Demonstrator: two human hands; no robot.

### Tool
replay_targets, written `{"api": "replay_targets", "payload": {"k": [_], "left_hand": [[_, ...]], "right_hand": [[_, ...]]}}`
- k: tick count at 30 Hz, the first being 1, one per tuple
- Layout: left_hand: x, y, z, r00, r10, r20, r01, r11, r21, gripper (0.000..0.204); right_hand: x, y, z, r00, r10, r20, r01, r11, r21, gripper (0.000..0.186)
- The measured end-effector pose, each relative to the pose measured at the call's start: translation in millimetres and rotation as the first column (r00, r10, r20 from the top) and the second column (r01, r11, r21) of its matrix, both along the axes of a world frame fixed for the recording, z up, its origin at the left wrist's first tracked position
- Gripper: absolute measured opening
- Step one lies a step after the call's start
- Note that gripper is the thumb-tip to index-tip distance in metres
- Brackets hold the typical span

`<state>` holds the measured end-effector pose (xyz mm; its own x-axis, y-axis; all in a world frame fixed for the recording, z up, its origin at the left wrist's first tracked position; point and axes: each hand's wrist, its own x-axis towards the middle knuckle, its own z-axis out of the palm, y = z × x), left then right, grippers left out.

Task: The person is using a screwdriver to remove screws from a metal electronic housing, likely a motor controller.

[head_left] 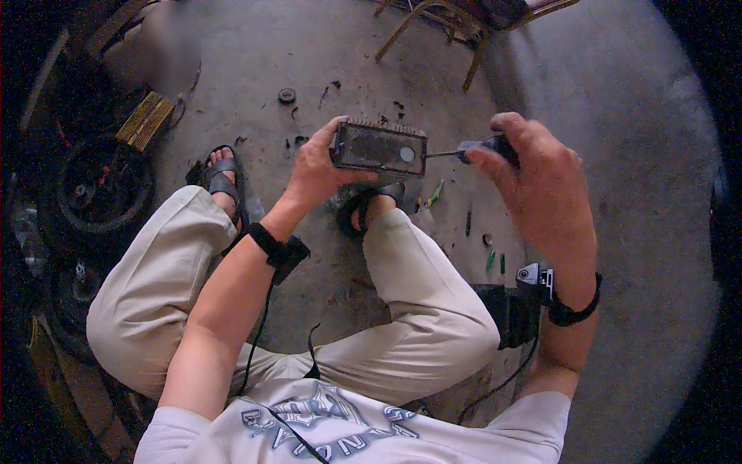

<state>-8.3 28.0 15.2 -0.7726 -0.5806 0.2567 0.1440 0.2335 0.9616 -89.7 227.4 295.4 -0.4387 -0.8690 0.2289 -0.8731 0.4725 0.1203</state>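
Note:
My left hand (317, 166) grips a rectangular dark box with a finned edge and a small pale round spot on its face (371, 145), holding it up above my right foot. My right hand (533, 178) is closed around the dark handle of a screwdriver (487, 151). The screwdriver's thin shaft points left and meets the right end of the box; whether its tip is in a screw I cannot tell. Both forearms carry black straps with small devices.
Dark wheels and parts (100, 182) and a yellow wire rack (147, 120) crowd the left. A metal-framed chair (471, 54) stands at the back. A round roll (287, 95), green-handled tools (491, 261), a dark rod (468, 219) and scraps lie on the concrete floor (634, 232).

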Motion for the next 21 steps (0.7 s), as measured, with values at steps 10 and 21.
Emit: {"api": "replay_targets", "payload": {"k": [10, 21], "left_hand": [[-6, -1, -6, 0.998, 0.026, -0.049, -0.030, 0.997, -0.077, 0.105], [-6, 1, -6, 0.997, -0.010, -0.073, 0.010, 1.000, -0.007, 0.106]], "right_hand": [[-15, 3, 13, 0.901, 0.427, 0.074, -0.433, 0.887, 0.160, 0.023], [-10, 7, 9, 0.974, 0.207, 0.097, -0.220, 0.962, 0.162, 0.022]]}}
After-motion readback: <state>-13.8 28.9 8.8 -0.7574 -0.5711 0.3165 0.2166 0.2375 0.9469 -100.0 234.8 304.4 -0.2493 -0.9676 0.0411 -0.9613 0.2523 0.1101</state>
